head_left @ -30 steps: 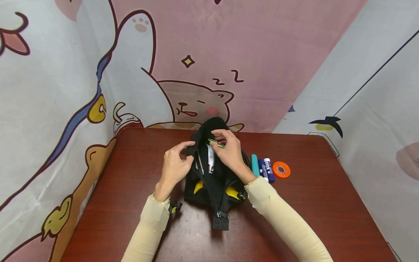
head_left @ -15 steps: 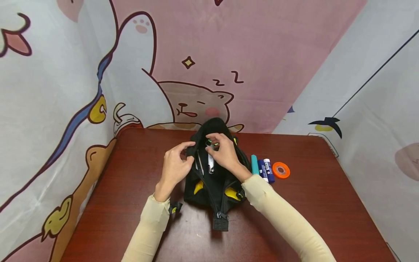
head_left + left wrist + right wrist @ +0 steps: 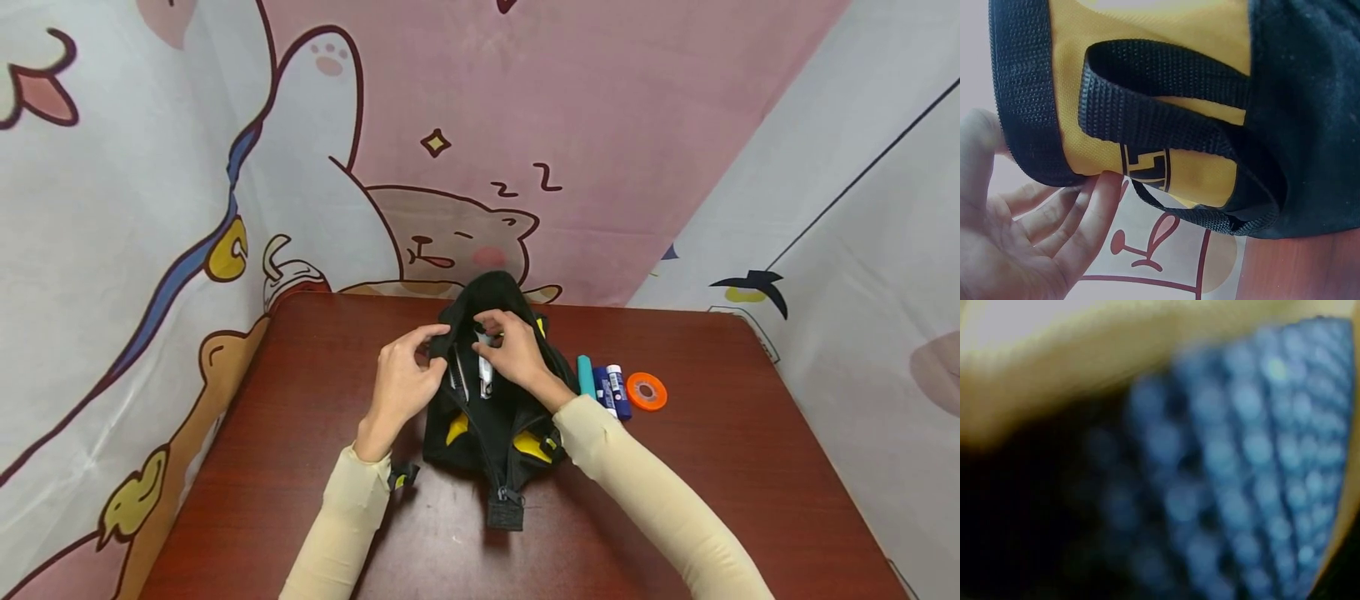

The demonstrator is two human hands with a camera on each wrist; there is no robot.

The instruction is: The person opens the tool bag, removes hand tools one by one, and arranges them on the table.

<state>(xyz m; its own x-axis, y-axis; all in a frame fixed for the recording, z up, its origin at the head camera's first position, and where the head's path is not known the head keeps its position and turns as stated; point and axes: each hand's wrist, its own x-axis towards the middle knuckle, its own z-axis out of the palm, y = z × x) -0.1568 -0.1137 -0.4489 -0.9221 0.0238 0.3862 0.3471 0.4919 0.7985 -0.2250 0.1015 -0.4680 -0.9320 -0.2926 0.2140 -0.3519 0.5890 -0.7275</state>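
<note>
A black bag point(image 3: 480, 442) with yellow parts lies unzipped on the table, its mouth spread. My left hand point(image 3: 405, 379) pinches the left edge of the opening; in the left wrist view its fingers point(image 3: 1100, 206) bear on the yellow side by the black trim. Over the opening is my right hand point(image 3: 517, 350), thumb and fingers bent and apart at the front. Just below them a silver tool point(image 3: 486, 379), resembling a nail clipper, lies against the black lining. Whether the right fingertips hold anything is hidden. Close, blurred woven fabric point(image 3: 1241, 456) fills much of the right wrist view.
Right of the bag on the brown table point(image 3: 712, 467) are a teal stick-shaped item point(image 3: 586, 375), two dark blue tubes point(image 3: 617, 392) with white ends and an orange ring-shaped roll point(image 3: 647, 391). A patterned cloth wall point(image 3: 600, 125) stands behind.
My right hand has shifted slightly down and left over the opening. The green item seen at its fingertips a second ago has gone from sight. My left hand keeps its grip on the bag.
</note>
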